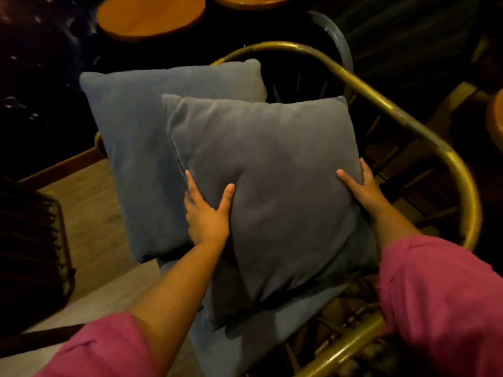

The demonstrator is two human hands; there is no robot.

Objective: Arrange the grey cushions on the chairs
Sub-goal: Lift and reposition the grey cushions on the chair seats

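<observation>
Cushions are the matter here, and the head view shows two of them on one chair [402, 118]. The front grey cushion [272, 186] stands tilted on the seat pad [245, 346], leaning toward the chair's back rail; the left hand [206, 213] clasps its left edge, thumb on the face and fingers behind, while the right hand [362, 189] presses its right edge in the same way. The rear grey cushion [141, 148] leans behind it, overhanging the seat's left edge. Judged from this, the step in hand is settling the front cushion; next it wants squaring against the back, then releasing. Both cushions look soft, velvety and square; the chair frame is a curved brass-coloured tube with woven strands.
</observation>
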